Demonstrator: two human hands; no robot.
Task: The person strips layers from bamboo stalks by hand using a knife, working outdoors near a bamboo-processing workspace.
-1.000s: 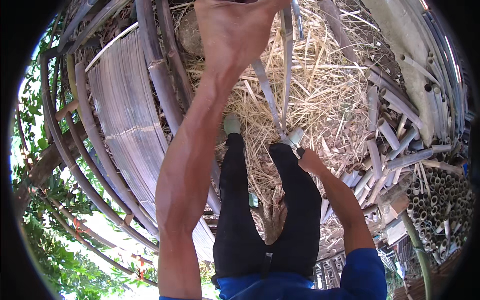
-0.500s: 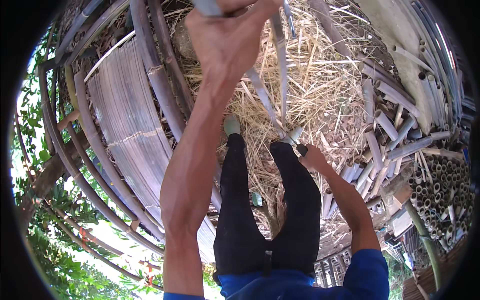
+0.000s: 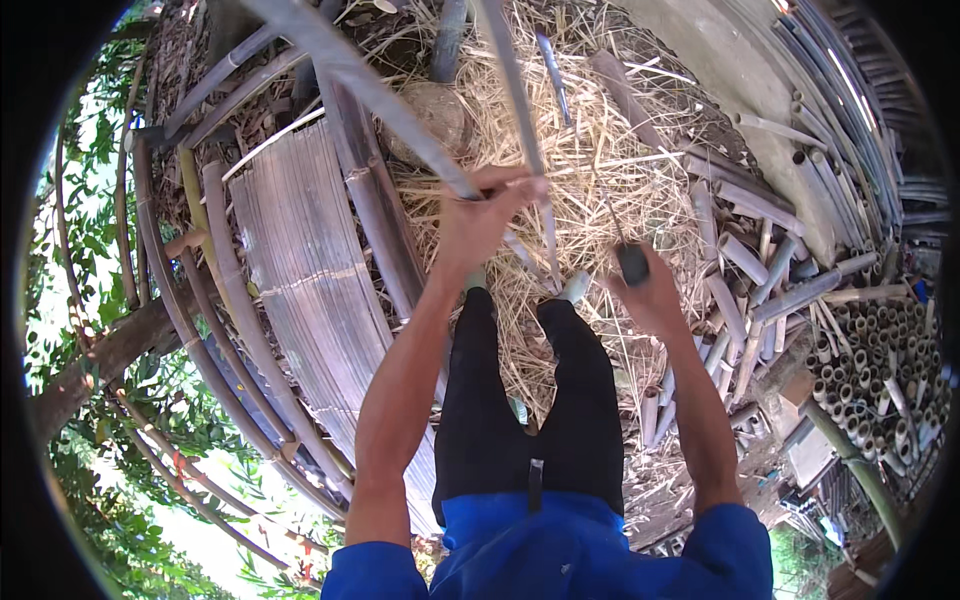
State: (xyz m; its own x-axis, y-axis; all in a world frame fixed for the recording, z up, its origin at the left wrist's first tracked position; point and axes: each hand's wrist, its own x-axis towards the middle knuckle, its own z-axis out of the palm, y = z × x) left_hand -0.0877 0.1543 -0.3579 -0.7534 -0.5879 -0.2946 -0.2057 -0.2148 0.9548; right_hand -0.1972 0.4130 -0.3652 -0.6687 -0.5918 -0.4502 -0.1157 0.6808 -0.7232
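My left hand (image 3: 480, 220) is closed round two long split bamboo strips. One bamboo strip (image 3: 370, 95) slants to the upper left, and the other strip (image 3: 512, 85) runs nearly straight away from me. Below the hand they draw together, with their lower ends by my right foot (image 3: 575, 287). Off to the right, clear of the bamboo, my right hand (image 3: 655, 295) grips the dark handle of a knife (image 3: 633, 264). Its thin blade points away from me and shows almost edge-on.
Straw and shavings (image 3: 610, 150) cover the ground. A narrow dark-blue tool (image 3: 553, 75) lies on them. A slatted bamboo panel (image 3: 305, 225) stands at the left beside bent poles. Cut bamboo lengths (image 3: 745, 255) and a stack of bamboo tubes (image 3: 865, 375) are at the right.
My left hand has come down the strips toward me. My right hand with the knife has moved away from the strips' lower ends, up and to the right.
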